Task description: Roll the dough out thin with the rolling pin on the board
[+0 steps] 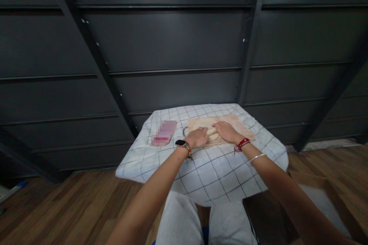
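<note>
My left hand (197,138) and my right hand (226,131) are closed on a pale, rod-like rolling pin (212,131), one at each end. Most of the pin is hidden by my fingers. It lies over a peach-coloured sheet (244,132) spread on a checked cloth. Under the pin a paler, roundish flat patch (198,123) shows on the sheet; I cannot tell what it is. Just left of my left hand a thin grey curved edge (185,130) sticks out, mostly hidden.
The white checked cloth (212,176) covers a small table against dark metal panels (172,42). A blurred-out pink and purple flat item (164,133) lies at the left. On the wooden floor at the right stands an open cardboard box (330,187), beside a dark flat object (266,214).
</note>
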`<state>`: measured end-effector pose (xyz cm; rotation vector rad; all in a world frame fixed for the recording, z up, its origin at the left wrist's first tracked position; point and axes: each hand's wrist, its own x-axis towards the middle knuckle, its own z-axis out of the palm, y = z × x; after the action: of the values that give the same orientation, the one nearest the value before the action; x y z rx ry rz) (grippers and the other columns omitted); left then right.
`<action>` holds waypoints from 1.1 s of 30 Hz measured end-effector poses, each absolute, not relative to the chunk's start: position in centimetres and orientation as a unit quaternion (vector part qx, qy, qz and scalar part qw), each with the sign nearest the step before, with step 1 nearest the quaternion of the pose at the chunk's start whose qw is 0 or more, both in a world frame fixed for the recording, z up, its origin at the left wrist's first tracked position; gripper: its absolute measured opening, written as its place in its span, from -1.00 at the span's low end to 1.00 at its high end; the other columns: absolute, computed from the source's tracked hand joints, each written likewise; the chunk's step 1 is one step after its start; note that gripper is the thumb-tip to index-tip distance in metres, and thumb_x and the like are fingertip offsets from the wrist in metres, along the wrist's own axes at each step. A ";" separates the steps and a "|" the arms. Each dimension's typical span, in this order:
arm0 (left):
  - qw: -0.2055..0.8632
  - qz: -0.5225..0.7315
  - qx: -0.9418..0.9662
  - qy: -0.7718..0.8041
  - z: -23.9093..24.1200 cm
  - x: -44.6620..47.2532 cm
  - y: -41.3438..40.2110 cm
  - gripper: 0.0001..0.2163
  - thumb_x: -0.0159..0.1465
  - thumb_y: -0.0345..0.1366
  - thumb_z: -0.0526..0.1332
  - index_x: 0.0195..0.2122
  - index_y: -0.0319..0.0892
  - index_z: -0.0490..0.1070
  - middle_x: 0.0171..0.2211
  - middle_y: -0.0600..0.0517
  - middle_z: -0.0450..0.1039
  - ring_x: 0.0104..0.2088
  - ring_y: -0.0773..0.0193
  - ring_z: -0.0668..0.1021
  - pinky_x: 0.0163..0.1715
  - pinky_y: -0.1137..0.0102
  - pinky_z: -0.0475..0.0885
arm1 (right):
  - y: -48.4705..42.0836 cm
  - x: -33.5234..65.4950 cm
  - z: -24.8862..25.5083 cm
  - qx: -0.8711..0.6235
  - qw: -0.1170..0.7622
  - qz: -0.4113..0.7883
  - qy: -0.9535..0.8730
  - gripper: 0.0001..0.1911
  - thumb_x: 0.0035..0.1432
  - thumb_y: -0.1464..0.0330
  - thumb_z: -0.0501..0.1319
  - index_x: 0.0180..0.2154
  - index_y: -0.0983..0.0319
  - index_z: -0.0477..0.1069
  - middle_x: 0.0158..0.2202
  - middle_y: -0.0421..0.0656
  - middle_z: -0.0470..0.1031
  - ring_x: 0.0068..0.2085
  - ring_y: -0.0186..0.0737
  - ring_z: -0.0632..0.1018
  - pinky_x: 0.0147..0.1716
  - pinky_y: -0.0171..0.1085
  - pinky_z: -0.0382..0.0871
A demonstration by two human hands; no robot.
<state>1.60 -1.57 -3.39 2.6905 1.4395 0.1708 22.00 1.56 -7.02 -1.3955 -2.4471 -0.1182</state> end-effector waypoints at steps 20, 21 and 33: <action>-0.094 0.077 0.894 0.431 -4.3 2.7 -6.0 -0.45 0.24 -0.19 0.02 0.20 -0.43 0.13 0.06 -0.29 0.27 0.11 -0.08 0.27 0.12 0.16 0.17 | -1.7 23.3 -8.1 -0.482 0.182 -0.053 -0.856 -0.53 0.35 0.30 -0.17 0.19 0.25 0.22 0.13 -0.02 0.31 0.16 -0.14 0.25 0.16 -0.08 0.11; -0.093 0.080 0.894 0.431 -4.4 2.7 -6.1 -0.44 0.24 -0.18 0.02 0.20 -0.43 0.12 0.08 -0.30 0.26 0.12 -0.09 0.26 0.13 0.15 0.15 | -1.9 23.4 -8.1 -0.486 0.180 -0.052 -0.854 -0.53 0.34 0.32 -0.16 0.20 0.24 0.21 0.14 -0.02 0.30 0.17 -0.14 0.24 0.17 -0.07 0.11; -0.113 0.088 0.896 0.420 -6.5 3.5 -8.7 -0.34 0.24 -0.16 0.05 0.28 -0.48 0.01 0.27 -0.36 0.01 0.25 -0.16 0.11 0.23 0.10 -0.06 | -3.9 23.5 -8.8 -0.508 0.199 -0.040 -0.837 -0.57 0.34 0.32 -0.12 0.18 0.17 0.22 0.15 -0.04 0.29 0.19 -0.13 0.24 0.18 0.03 0.05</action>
<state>3.48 -8.72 -6.47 3.0387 1.4235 0.2982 23.47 -3.93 -8.79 -1.4217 -2.3413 -0.1126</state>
